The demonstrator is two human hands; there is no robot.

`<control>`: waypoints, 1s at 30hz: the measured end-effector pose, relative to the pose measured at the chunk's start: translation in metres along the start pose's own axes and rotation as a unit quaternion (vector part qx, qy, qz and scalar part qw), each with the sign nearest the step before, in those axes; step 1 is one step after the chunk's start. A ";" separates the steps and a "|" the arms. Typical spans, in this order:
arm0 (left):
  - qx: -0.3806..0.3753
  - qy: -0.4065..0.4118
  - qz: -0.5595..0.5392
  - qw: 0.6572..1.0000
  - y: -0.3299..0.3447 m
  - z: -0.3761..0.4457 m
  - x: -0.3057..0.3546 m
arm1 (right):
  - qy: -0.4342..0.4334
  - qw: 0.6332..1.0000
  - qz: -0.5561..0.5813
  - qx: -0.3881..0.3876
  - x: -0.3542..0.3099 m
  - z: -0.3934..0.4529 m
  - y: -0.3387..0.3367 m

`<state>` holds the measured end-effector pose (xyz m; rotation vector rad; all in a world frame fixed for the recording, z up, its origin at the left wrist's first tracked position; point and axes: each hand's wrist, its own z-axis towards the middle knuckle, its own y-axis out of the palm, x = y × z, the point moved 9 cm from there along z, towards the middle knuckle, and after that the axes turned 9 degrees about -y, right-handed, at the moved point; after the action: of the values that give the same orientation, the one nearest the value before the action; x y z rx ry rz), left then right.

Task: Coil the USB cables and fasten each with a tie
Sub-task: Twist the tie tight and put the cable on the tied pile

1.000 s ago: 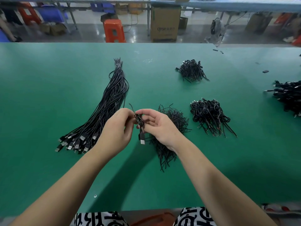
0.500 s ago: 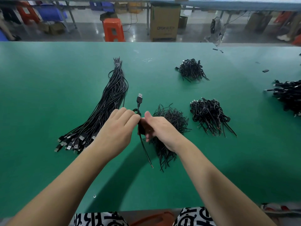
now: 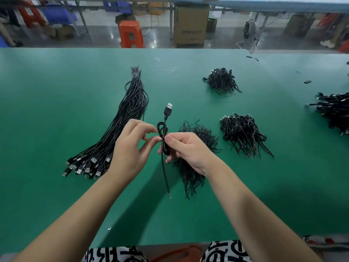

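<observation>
- Right hand (image 3: 186, 148): thumb and fingers clasp the coiled cable (image 3: 164, 137) at its middle, above the table (image 3: 47, 110).
- Left hand (image 3: 132, 146): fingertips pinch the cable just left of that grip.
- Plug (image 3: 168, 109): stands above the grip; the bare tail hangs below it.
- Ties (image 3: 196, 146): heap behind the right hand.
- Uncoiled bundle (image 3: 120, 127): left of the grip.
- Coiled piles (image 3: 242, 133): right of the grip.

right cable heap (image 3: 334, 110) cropped, box lettering (image 3: 191, 32) blurred
</observation>
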<state>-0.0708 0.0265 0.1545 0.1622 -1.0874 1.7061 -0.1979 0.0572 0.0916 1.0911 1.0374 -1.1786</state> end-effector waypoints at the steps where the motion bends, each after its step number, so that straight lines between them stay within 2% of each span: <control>1: 0.004 -0.019 -0.008 1.000 -0.001 0.001 -0.004 | 0.001 1.000 -0.001 0.003 0.000 0.000 -0.002; 7: -0.002 -0.060 0.008 0.998 0.013 0.005 -0.025 | 0.048 0.996 -0.041 0.058 0.007 -0.001 -0.024; 10: -0.017 -0.091 0.074 0.993 0.027 0.005 -0.057 | 0.078 0.988 -0.104 0.086 0.003 -0.001 -0.048; 12: -0.037 -0.138 0.155 0.978 0.037 0.004 -0.093 | 0.096 0.972 -0.186 0.102 -0.006 -0.002 -0.072; 14: -0.100 -0.194 0.247 0.944 0.051 -0.001 -0.135 | 0.115 0.921 -0.354 0.111 -0.018 0.001 -0.102; 16: -0.178 -0.233 0.311 0.904 0.065 -0.013 -0.173 | 0.139 0.833 -0.522 0.118 -0.034 0.005 -0.135; 18: -0.240 -0.249 0.343 0.874 0.077 -0.026 -0.201 | 0.189 0.757 -0.611 0.132 -0.044 0.006 -0.171; 20: -0.258 -0.248 0.355 0.864 0.082 -0.033 -0.214 | 0.261 0.705 -0.643 0.147 -0.047 0.006 -0.208; 24: -0.255 -0.234 0.370 0.862 0.086 -0.037 -0.218 | 0.353 0.658 -0.646 0.157 -0.043 0.005 -0.262; 30: -0.282 -0.244 0.356 0.857 0.089 -0.040 -0.225 | 0.407 0.598 -0.677 0.137 -0.033 0.010 -0.303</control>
<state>-0.0305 -0.1030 -0.0505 -0.2313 -2.1917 1.9289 -0.5019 0.0352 0.0982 0.9816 2.7866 -2.1030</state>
